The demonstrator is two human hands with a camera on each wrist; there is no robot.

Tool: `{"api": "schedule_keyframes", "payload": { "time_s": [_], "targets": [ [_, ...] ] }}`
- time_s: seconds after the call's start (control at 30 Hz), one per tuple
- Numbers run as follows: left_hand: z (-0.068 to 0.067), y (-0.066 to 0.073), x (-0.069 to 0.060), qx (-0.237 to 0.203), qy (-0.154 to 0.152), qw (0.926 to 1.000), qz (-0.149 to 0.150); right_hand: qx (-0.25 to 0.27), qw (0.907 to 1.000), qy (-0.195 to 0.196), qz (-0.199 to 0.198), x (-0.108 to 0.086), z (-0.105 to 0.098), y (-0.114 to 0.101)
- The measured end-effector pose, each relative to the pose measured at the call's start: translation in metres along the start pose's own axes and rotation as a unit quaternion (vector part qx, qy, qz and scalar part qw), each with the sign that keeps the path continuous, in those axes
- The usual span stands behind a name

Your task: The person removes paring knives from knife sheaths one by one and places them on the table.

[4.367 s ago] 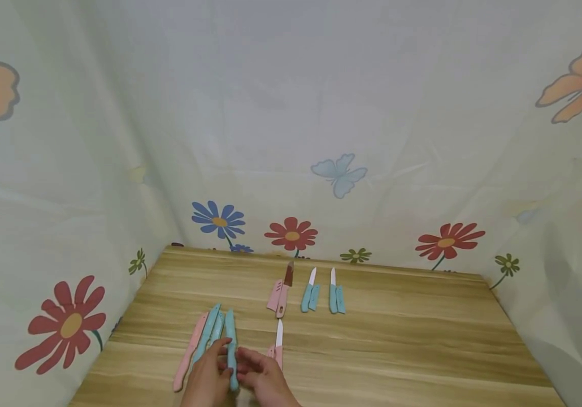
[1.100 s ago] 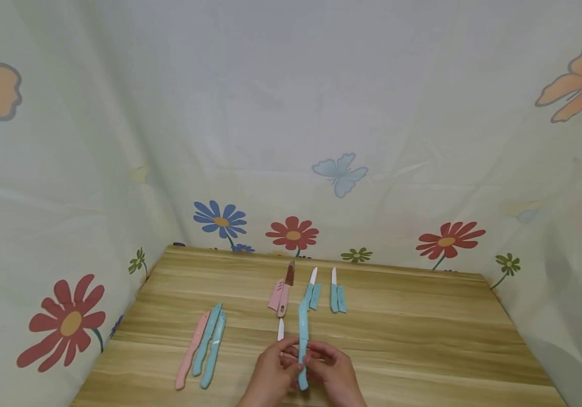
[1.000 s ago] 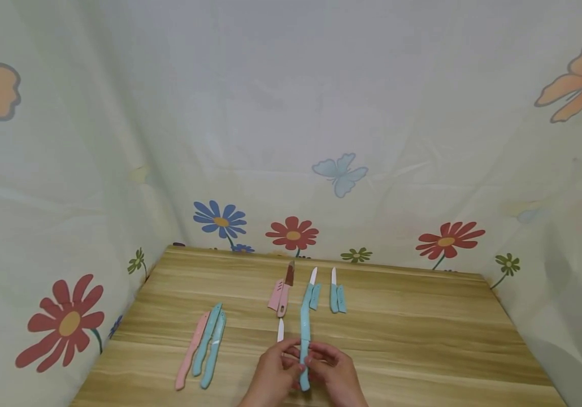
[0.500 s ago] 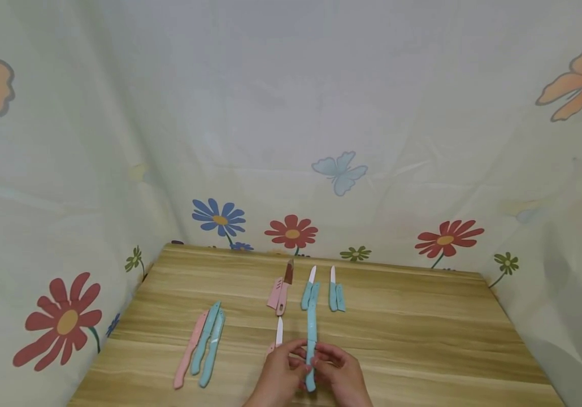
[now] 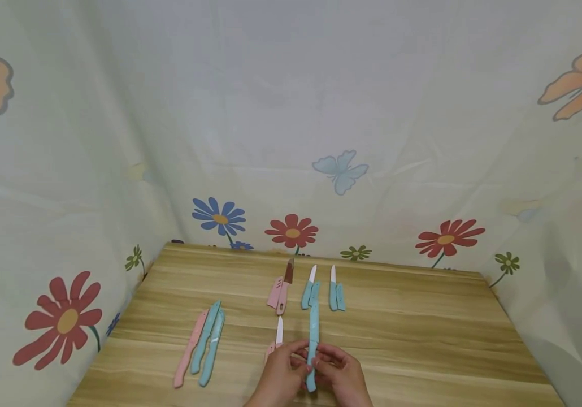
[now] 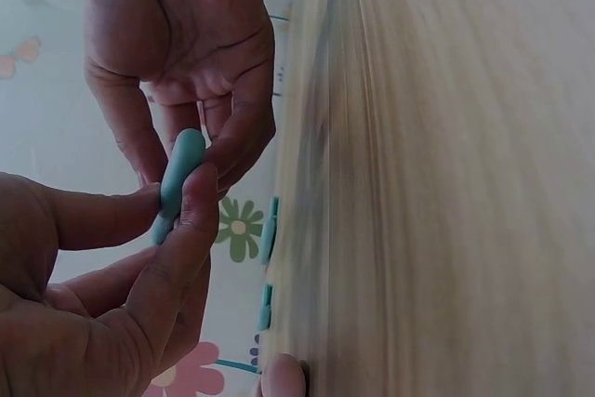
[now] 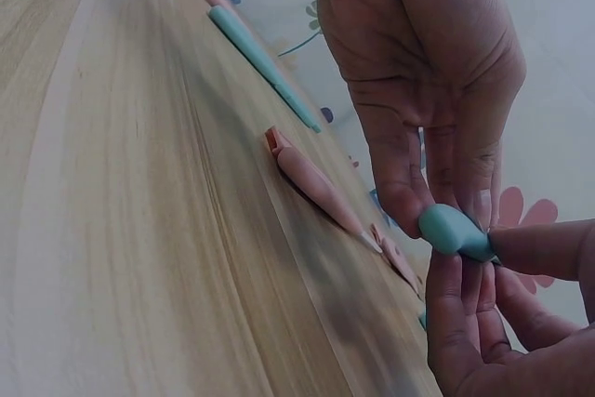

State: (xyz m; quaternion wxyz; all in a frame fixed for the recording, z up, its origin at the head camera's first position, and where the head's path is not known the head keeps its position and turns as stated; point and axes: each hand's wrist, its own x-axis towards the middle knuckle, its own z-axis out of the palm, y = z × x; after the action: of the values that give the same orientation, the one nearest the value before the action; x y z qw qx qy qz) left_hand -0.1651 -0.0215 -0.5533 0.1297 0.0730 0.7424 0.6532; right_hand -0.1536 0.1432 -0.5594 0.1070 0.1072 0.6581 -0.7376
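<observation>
A light-blue knife (image 5: 313,325) in its matching blade cover is held up over the table, tip pointing away from me. My left hand (image 5: 282,373) pinches its handle from the left, thumb against fingertips. From the other side, my right hand (image 5: 342,370) grips the same knife near where handle and cover meet. Both wrist views show fingers of two hands on the blue handle (image 6: 181,169). Just beyond my left hand lies a pink knife with a bare white blade (image 5: 279,330); its handle is mostly hidden by that hand.
On the left lie a pink covered knife (image 5: 190,350) and two blue covered knives (image 5: 207,333), (image 5: 213,350). Farther back are a pink knife (image 5: 283,294) with a dark blade and two bare-bladed blue knives (image 5: 308,294), (image 5: 333,294), covers beside them. Patterned cloth (image 5: 250,113) surrounds the wooden table.
Since the oldest frame, both hands have carried the blue covered knife from the left group to the middle. Over the last second it shifts slightly right, exposing more of the near pink knife.
</observation>
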Motion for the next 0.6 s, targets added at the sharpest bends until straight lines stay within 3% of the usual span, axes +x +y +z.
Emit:
{"api": "schedule_keyframes", "payload": {
  "time_s": [0.6],
  "targets": [
    [-0.0011,-0.0025,-0.0011,-0.008,-0.003,0.9999,-0.007,-0.003,0.9997,-0.017,0.017,0.0002,-0.0020,0.0012]
  ]
}}
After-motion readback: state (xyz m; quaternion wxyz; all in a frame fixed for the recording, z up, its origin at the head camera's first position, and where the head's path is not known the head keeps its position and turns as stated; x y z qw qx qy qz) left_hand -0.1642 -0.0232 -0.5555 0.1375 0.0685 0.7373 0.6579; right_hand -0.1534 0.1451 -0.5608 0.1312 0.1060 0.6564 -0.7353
